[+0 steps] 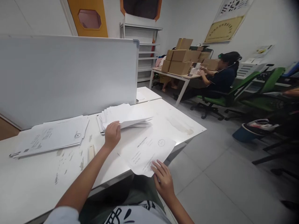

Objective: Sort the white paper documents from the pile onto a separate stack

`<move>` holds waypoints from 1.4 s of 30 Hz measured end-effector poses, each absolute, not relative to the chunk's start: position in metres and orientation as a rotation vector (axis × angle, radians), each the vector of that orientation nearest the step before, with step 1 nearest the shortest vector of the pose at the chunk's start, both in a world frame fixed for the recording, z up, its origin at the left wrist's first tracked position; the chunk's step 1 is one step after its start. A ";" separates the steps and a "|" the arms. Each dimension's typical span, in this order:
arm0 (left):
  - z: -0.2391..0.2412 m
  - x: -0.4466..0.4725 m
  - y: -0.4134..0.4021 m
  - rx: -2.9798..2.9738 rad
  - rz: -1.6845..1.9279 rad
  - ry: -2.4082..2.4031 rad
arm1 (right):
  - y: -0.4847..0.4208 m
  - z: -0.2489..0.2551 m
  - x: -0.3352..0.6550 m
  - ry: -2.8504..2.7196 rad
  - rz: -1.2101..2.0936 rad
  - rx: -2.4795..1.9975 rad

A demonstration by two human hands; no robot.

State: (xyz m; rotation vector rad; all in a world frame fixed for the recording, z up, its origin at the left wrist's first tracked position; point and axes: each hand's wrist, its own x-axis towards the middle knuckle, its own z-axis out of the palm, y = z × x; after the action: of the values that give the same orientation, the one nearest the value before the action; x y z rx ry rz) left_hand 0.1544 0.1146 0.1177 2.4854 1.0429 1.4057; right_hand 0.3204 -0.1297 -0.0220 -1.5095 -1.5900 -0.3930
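A white counter (35, 183) carries the papers; its surface is scuffed, with chipped patches near the middle. At about ten o'clock lies a flat pile of printed sheets (52, 137). At twelve o'clock sits a fanned stack of paper (126, 116), its top sheets lifted at the near edge. At about two o'clock a single printed sheet (146, 152) lies over the counter's near edge, partly overhanging it. Between the pile and the stack rests a small pale strip (91, 153).

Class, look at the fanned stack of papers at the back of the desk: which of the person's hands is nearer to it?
Left. The left hand touches the fanned stack; the right hand is apart, holding a single sheet.
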 end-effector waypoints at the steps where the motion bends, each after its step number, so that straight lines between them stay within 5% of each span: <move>1: 0.127 0.151 0.097 2.262 1.566 1.147 | -0.126 -0.020 0.321 -1.615 -0.384 -1.477; 11: 0.137 0.094 0.035 0.801 1.209 1.137 | -0.094 -0.003 0.253 -1.823 -0.316 -1.142; 18: 0.093 0.084 0.049 1.105 1.187 1.375 | -0.114 0.012 0.263 -1.941 -0.019 -1.384; 24: 0.084 0.069 0.067 1.476 1.060 1.570 | -0.134 -0.004 0.297 -1.752 -0.194 -1.224; 30: 0.092 0.000 0.144 2.490 0.398 1.918 | -0.118 -0.017 0.294 -1.929 -0.134 -1.598; 34: 0.067 -0.052 0.196 2.449 0.053 1.980 | -0.105 -0.019 0.299 -2.038 -0.084 -1.589; 42: 0.061 -0.041 0.255 2.294 0.184 2.194 | -0.074 -0.013 0.300 -2.083 -0.119 -1.409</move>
State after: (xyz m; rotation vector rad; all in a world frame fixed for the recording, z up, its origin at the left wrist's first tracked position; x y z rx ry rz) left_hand -0.0406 0.2546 0.0610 2.2940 2.1939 0.1843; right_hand 0.3001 -0.0741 -0.0129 -1.4093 -2.0825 -0.1195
